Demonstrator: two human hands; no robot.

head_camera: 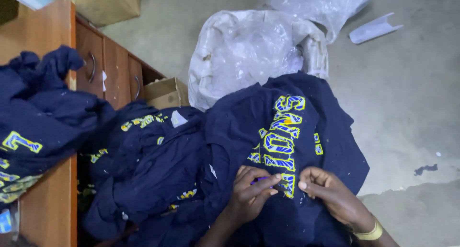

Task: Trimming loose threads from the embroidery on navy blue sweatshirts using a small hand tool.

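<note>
Head view, lower centre: a small purple tool (261, 180) is pinched in the left hand (251, 194) against the navy shirt (287, 132).
Right hand (330, 194): fabric is pinched beside the yellow lettering (280, 144).
Risk: the lettering could likely be nicked if the fabric slackens.
</note>
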